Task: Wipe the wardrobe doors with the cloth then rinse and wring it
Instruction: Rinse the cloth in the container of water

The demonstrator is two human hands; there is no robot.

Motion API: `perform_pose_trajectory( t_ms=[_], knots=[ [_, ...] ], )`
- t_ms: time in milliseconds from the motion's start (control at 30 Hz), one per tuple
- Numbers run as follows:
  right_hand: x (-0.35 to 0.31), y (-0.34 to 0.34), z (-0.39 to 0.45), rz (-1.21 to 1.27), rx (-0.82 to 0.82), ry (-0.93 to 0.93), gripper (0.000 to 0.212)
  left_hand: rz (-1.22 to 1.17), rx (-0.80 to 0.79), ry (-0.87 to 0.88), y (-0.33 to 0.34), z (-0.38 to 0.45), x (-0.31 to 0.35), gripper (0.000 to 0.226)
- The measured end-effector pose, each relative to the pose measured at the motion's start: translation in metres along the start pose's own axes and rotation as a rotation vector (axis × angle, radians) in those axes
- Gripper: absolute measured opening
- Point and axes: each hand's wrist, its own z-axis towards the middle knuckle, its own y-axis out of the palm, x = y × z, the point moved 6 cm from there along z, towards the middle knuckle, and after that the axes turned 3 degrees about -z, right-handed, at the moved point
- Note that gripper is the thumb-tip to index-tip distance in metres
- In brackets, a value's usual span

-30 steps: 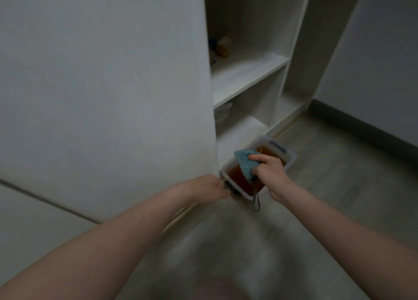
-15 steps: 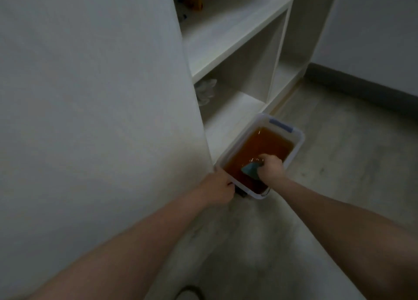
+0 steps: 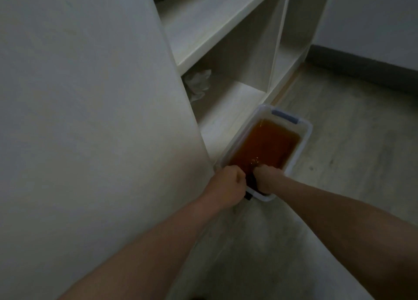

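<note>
Where brown water (image 3: 264,145) fills the tub (image 3: 303,141), no legible labels.

A room in a home, most likely a bedroom or storage corner. A tall pale wardrobe door (image 3: 90,119) stands open beside built-in white shelves (image 3: 203,28) with upright dividers, a few small things on the upper shelf and crumpled clear plastic (image 3: 198,83) on the lower one. The floor (image 3: 350,141) is light wood-look laminate, a dark skirting board (image 3: 362,67) runs along the plain wall, and a clear plastic tub (image 3: 305,139) of brownish water stands on the floor.
</note>
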Motion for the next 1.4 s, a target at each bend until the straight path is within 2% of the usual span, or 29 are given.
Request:
perform_pose_trajectory(
  t_ms=[67,167,267,333,400,467,533,633,733,833,933,1033,1100,1167,1267,1367,1400],
  knots=[
    [0.0,-0.003,-0.001,0.057,0.025,-0.009,0.01,-0.027,0.016,0.012,-0.003,0.002,0.006,0.024],
    [0.007,-0.027,-0.001,0.218,0.219,0.032,0.006,-0.056,0.007,0.028,-0.004,0.007,0.013,0.026],
    [0.02,-0.045,-0.004,0.567,0.277,0.048,0.011,-0.091,0.018,-0.008,-0.007,0.015,0.015,0.024],
    [0.029,-0.057,-0.012,0.977,0.22,0.074,0.012,-0.161,0.018,-0.007,-0.011,0.022,0.019,0.028],
    [0.03,-0.068,-0.025,1.329,0.115,0.074,0.009,-0.351,-0.03,-0.009,-0.011,0.028,0.026,0.03],
    [0.024,-0.079,-0.036,1.565,0.008,0.034,0.008,-0.565,-0.072,-0.068,-0.009,0.033,0.031,0.033],
    [0.019,-0.088,-0.043,1.725,-0.057,-0.019,0.009,-0.724,-0.045,-0.147,-0.009,0.039,0.031,0.026],
    [0.021,-0.091,-0.046,1.829,-0.061,-0.046,0.016,-0.916,0.054,-0.268,-0.01,0.052,0.023,0.017],
    [0.022,-0.085,-0.043,1.853,0.002,0.003,0.019,-0.931,0.148,-0.302,-0.016,0.061,0.017,0.004],
    [0.021,-0.082,-0.041,1.843,0.061,0.071,0.019,-0.985,0.179,-0.334,-0.017,0.065,0.016,0.009],
    [0.011,-0.08,-0.04,1.907,-0.074,0.071,0.025,-1.071,0.135,-0.348,-0.017,0.066,0.018,0.01],
    [0.001,-0.071,-0.037,1.985,-0.278,0.099,0.067,-1.137,0.089,-0.315,-0.018,0.067,0.023,0.013],
    [-0.004,-0.071,-0.038,2.073,-0.386,0.055,0.069,-1.16,0.07,-0.308,-0.017,0.067,0.024,0.019],
    [-0.005,-0.078,-0.04,2.177,-0.403,-0.022,0.053,-1.085,0.086,-0.306,-0.017,0.067,0.024,0.015],
    [-0.001,-0.082,-0.039,2.184,-0.282,-0.05,0.029,-0.711,0.229,-0.245,-0.028,0.07,0.019,0.01],
    [0.006,-0.079,-0.027,2.068,-0.134,0.045,0.033,-0.429,0.267,-0.247,-0.034,0.072,0.014,0.005],
    [0.006,-0.078,-0.024,2.003,-0.103,0.051,0.03,-0.388,0.277,-0.28,-0.034,0.072,0.011,0.012]
  ],
)
